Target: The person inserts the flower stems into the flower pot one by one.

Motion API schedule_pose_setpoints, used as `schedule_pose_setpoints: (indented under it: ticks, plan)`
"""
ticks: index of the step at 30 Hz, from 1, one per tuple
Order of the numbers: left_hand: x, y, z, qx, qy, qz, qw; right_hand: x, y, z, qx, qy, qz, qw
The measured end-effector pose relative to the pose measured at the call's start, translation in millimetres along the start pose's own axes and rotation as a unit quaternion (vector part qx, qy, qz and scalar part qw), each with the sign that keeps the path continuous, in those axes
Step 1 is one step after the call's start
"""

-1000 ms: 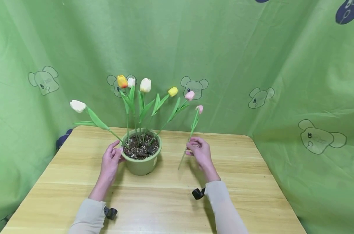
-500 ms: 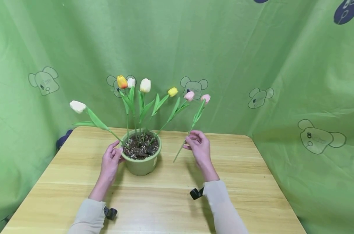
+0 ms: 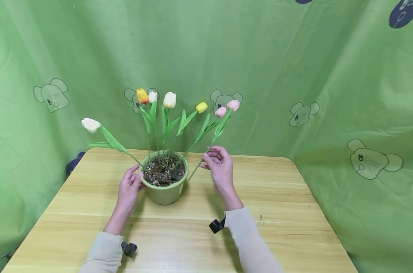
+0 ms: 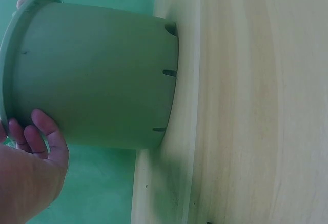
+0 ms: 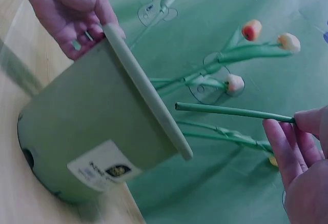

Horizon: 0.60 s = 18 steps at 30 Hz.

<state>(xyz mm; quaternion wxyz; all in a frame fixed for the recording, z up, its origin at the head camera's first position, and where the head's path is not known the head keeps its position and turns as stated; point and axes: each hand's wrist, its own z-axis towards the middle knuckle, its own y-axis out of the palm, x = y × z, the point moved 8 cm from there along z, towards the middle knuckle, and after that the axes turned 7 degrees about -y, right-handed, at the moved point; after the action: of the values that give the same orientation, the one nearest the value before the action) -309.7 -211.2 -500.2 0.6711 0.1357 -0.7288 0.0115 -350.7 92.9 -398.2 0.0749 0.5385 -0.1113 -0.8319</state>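
Head view: a green flower pot (image 3: 165,189) stands on the wooden bench (image 3: 288,212), filled with dark pebbly soil (image 3: 163,172) from which several tulips rise — white, yellow, orange-tipped and pink heads fanning outward; one white tulip (image 3: 90,124) leans far over the pot's left side. Left hand (image 3: 130,186) rests against the pot's left wall, fingers (image 4: 43,134) laid lightly curved on the wall below the rim without closing round it — apparently to steady the pot; the left wrist view shows the fingertips touching the wall under the rim. Right hand (image 3: 219,167), just right of the pot, pinches the stem of a loose pink tulip (image 3: 233,104) between thumb and fingertips; the stem slants down toward the pot, its lower end close beside the right rim and clear of the soil, the grip placed low on the stem, seemingly for control of the tip; in the right wrist view the stem end (image 5: 180,106) hangs just off the pot rim (image 5: 148,93). Pink head stands above and right of the pot, touching or nearly touching a planted pink bloom (image 3: 221,111). A white label (image 5: 102,168) on the pot's wall carries a small dark mark and print too blurred to read. Behind the pot hangs a green cloth backdrop (image 3: 295,57) printed with cartoon bear heads.
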Motion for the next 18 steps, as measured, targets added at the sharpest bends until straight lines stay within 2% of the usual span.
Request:
schedule_pose_setpoints:
  ticks: [10,18]
  plan:
    - [0.7,0.9,-0.7,-0.001,-0.002,0.002,1.0,0,33,-3,-0.013,-0.031,0.011,0.999]
    - [0.5,0.2,0.4,0.0,0.002,0.001,1.0,13,55,-13,-0.038,-0.062,-0.026,0.997]
